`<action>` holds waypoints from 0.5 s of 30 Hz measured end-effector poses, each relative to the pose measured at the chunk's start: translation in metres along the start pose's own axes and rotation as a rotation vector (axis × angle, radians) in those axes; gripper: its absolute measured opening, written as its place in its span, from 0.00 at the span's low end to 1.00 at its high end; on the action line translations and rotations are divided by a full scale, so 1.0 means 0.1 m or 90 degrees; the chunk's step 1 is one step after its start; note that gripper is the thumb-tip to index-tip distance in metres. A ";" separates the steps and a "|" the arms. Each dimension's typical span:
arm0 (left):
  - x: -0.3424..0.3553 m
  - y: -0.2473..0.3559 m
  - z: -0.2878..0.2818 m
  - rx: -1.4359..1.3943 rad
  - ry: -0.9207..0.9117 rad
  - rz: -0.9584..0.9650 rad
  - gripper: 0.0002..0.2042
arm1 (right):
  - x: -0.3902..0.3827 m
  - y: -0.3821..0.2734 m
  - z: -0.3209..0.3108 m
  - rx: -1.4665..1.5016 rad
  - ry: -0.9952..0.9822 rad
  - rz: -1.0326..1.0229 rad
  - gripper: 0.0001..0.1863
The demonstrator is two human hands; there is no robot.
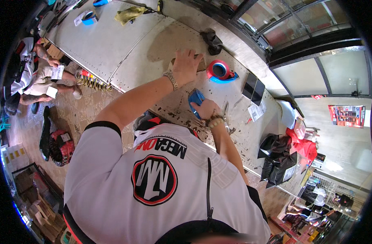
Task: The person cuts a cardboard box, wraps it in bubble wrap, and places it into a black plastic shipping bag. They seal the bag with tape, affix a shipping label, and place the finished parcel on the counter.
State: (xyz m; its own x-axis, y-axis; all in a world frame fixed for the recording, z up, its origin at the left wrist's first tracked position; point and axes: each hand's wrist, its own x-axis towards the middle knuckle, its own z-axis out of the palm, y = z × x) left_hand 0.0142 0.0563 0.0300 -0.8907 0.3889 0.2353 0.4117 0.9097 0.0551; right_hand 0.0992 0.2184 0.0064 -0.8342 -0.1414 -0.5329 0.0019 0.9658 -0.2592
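Observation:
My left hand [187, 67] lies on a small flat brown piece [200, 59] on the worn, pale workbench [137, 75]. Its fingers are stretched forward and slightly apart; what is under the palm is hidden. Closer to my body, my right hand [208, 110] is closed on a small blue object [195, 98] with a glossy side, whose exact kind I cannot make out. A red-rimmed tape roll [219, 70] with a blue band stands just beyond the right hand. Pliers-like metal tools [226, 112] lie beside my right wrist, partly hidden.
A dark phone [254, 88] and a white label [256, 111] lie to the right, with black plastic packages [277, 158] further along. A black crumpled thing [211, 41], a yellowish cloth [129, 15] and another tape roll [89, 18] sit farther back. Another person [29, 77] sits at left.

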 end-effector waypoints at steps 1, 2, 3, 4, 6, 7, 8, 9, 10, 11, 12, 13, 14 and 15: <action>-0.03 0.01 -0.05 -0.016 0.107 0.059 0.33 | -0.14 0.07 -0.04 0.067 -0.010 0.025 0.38; -0.06 0.02 -0.10 -0.014 0.168 0.099 0.33 | -0.30 0.13 -0.10 0.132 -0.018 0.048 0.39; -0.10 0.04 -0.16 -0.158 0.236 0.151 0.33 | -0.47 0.16 -0.15 0.158 0.036 0.013 0.36; -0.19 0.11 -0.22 -0.288 0.250 0.185 0.33 | -0.62 0.18 -0.19 0.182 0.085 -0.012 0.32; -0.40 0.21 -0.32 -0.507 0.133 0.144 0.31 | -0.99 0.25 -0.26 0.278 0.130 -0.077 0.31; -0.49 0.22 -0.37 -0.590 0.003 0.070 0.30 | -1.15 0.26 -0.28 0.326 0.149 -0.102 0.31; -0.57 0.22 -0.41 -0.652 -0.150 -0.008 0.29 | -1.27 0.25 -0.28 0.356 0.180 -0.140 0.30; -0.60 0.19 -0.44 -0.831 -0.277 -0.077 0.26 | -1.38 0.24 -0.28 0.386 0.211 -0.178 0.29; -0.61 0.13 -0.47 -0.987 -0.428 -0.150 0.24 | -1.46 0.23 -0.27 0.416 0.245 -0.215 0.29; -0.62 0.08 -0.49 -1.156 -0.570 -0.217 0.22 | -1.52 0.22 -0.27 0.415 0.226 -0.199 0.28; -0.61 0.02 -0.50 -1.176 -0.600 -0.239 0.20 | -1.54 0.20 -0.26 0.423 0.226 -0.203 0.28; -0.60 -0.04 -0.51 -1.218 -0.614 -0.251 0.18 | -1.55 0.18 -0.25 0.433 0.230 -0.207 0.27; -0.59 -0.08 -0.52 -1.262 -0.633 -0.254 0.17 | -1.54 0.14 -0.23 0.446 0.225 -0.199 0.27; -0.58 -0.12 -0.52 -1.225 -0.614 -0.248 0.16 | -1.51 0.11 -0.22 0.455 0.232 -0.206 0.27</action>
State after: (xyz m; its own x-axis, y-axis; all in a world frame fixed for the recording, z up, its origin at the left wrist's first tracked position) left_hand 0.0707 0.0149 0.0657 -0.4974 0.7635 -0.4118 -0.6723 -0.0394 0.7392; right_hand 0.2137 0.2553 0.1017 -0.9782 -0.1888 -0.0864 -0.0211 0.5042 -0.8634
